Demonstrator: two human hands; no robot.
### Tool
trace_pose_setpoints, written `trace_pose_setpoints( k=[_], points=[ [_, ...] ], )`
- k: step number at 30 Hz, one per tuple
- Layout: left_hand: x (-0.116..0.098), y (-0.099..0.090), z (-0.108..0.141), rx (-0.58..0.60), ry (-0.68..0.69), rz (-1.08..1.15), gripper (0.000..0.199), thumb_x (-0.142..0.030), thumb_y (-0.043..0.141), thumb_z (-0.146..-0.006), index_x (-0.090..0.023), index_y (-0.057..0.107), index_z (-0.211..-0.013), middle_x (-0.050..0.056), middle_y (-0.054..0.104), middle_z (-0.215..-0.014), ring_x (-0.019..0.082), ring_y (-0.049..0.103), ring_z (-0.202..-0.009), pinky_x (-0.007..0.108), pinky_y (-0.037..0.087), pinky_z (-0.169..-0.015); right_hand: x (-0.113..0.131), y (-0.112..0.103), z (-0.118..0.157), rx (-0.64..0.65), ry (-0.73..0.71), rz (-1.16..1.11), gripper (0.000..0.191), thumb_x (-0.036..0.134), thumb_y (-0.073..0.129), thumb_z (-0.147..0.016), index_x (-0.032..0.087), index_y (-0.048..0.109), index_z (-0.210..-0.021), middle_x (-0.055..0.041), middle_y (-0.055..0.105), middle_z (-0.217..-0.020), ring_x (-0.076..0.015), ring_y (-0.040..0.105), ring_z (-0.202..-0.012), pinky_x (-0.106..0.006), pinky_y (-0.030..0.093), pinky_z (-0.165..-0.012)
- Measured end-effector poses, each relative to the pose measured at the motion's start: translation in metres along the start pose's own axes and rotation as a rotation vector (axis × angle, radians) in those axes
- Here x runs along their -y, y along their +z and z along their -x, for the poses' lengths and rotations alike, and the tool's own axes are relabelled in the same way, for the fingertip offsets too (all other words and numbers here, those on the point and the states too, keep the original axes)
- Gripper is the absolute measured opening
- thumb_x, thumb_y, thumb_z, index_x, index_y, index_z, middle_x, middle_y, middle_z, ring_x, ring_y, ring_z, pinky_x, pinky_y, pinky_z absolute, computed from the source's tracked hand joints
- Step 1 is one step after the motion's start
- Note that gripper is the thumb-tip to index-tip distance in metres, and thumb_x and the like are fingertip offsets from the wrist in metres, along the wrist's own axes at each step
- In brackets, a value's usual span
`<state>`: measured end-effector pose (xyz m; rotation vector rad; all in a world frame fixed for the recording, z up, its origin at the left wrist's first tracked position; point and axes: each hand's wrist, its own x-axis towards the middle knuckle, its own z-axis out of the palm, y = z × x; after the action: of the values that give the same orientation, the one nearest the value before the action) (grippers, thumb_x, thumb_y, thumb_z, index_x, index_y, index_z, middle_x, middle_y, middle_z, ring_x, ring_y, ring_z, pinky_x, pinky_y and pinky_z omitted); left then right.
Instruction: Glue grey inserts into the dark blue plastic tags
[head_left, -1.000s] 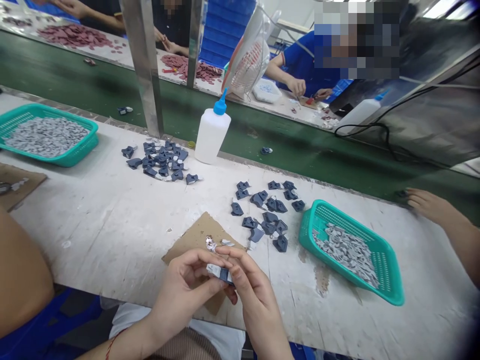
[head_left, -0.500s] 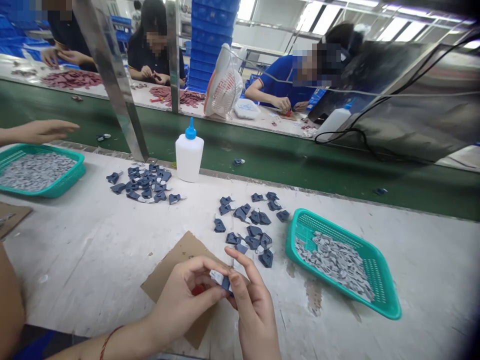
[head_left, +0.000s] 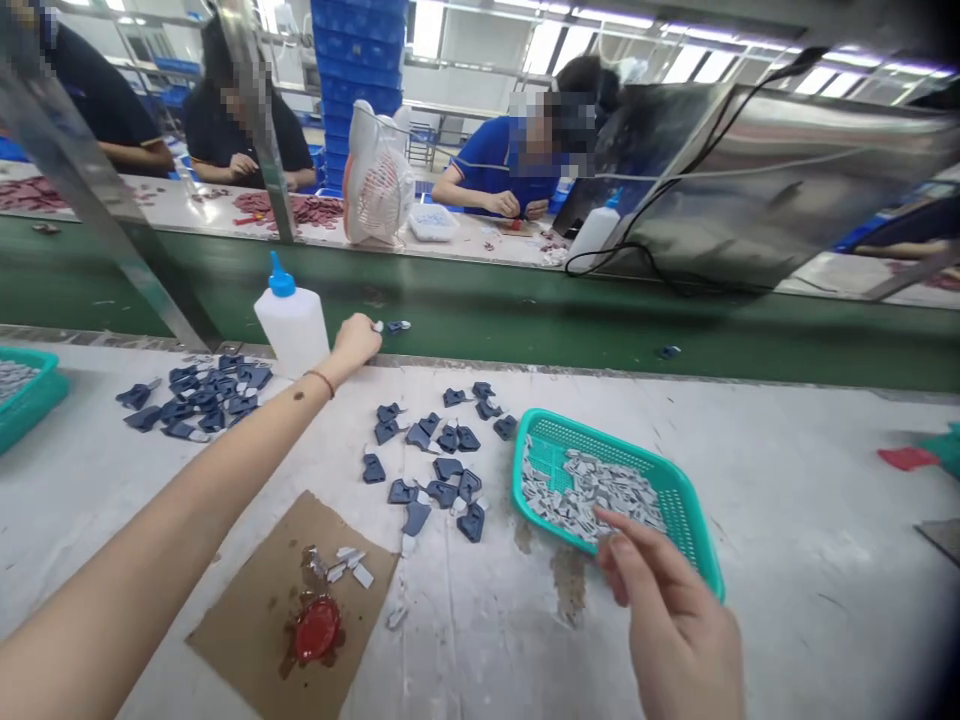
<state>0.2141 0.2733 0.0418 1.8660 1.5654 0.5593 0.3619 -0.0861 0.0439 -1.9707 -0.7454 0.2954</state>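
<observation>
My left hand (head_left: 357, 340) reaches over the green belt, past the glue-type bottle. Its fingers are closed, and a small white tip shows at them; the rest of what they hold is hidden. Just right of it lies a dark blue part with a white end (head_left: 397, 327). Over the near rim of the teal basket (head_left: 705, 540), my right hand (head_left: 667, 600) has thumb and forefinger close together by the small grey pieces (head_left: 585, 490). Whether a piece is pinched there I cannot make out. Dark blue parts (head_left: 448, 468) lie loose left of the basket.
A white bottle with a blue nozzle (head_left: 292, 325) stands beside my left forearm. Cardboard (head_left: 247, 620) carries a red, wet-looking disc (head_left: 317, 630) and several grey pieces. More blue parts (head_left: 202, 395) are piled at left. A metal post (head_left: 142, 230) rises nearby; co-workers sit across the belt.
My hands, together over the cardboard around a blue part with a white end, have separated. The left went forward to the belt, the right to the basket. The view has swung right.
</observation>
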Motion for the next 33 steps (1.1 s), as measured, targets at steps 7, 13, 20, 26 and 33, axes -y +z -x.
trace_pose_setpoints(
  k=[7,13,20,26,33],
  points=[
    [0.001,0.012,-0.033,-0.180,-0.062,-0.355,0.038,-0.030,0.061,-0.091,-0.015,0.057,-0.125,0.013,0.054,-0.134,0.030,0.054,-0.120,0.054,0.044,-0.099,-0.025,-0.009,-0.085,0.240,-0.265,0.567,0.031,0.034,0.046,-0.090,0.019,0.071,-0.102,-0.0103,0.072,-0.106,-0.0249,0.067,-0.084,-0.036,0.053,-0.070],
    [0.005,0.026,-0.040,-0.081,0.205,-0.421,0.035,-0.032,0.061,-0.091,-0.016,0.059,-0.123,0.011,0.055,-0.134,0.030,0.052,-0.122,0.054,0.042,-0.101,-0.029,0.014,-0.114,0.337,-0.320,0.740,0.026,0.018,0.049,-0.086,0.013,0.073,-0.096,-0.0164,0.071,-0.104,-0.0334,0.064,-0.100,-0.041,0.049,-0.080],
    [0.007,0.025,-0.044,-0.039,0.211,-0.210,0.035,-0.030,0.061,-0.091,-0.015,0.058,-0.123,0.012,0.057,-0.130,0.027,0.058,-0.114,0.050,0.048,-0.095,-0.026,0.020,-0.117,0.354,-0.321,0.829,0.022,0.012,0.051,-0.084,0.013,0.073,-0.087,-0.0161,0.071,-0.098,-0.0312,0.066,-0.093,-0.035,0.048,-0.071],
    [-0.004,0.019,-0.006,0.029,0.167,0.264,0.030,-0.030,0.059,-0.092,-0.016,0.059,-0.119,0.011,0.059,-0.127,0.025,0.060,-0.109,0.047,0.052,-0.090,-0.029,0.019,-0.120,0.332,-0.332,0.749,0.015,0.014,0.056,-0.078,0.014,0.071,-0.084,-0.0126,0.073,-0.086,-0.0282,0.068,-0.082,-0.033,0.048,-0.067],
    [0.017,-0.024,0.094,0.393,0.022,0.873,0.016,-0.029,0.054,-0.093,-0.015,0.062,-0.096,0.013,0.070,-0.112,0.018,0.072,-0.089,0.028,0.057,-0.076,-0.001,0.003,-0.069,0.215,-0.367,0.489,0.031,0.045,0.055,-0.085,0.020,0.070,-0.091,-0.0090,0.073,-0.090,-0.0228,0.068,-0.076,-0.033,0.054,-0.067]
  ],
)
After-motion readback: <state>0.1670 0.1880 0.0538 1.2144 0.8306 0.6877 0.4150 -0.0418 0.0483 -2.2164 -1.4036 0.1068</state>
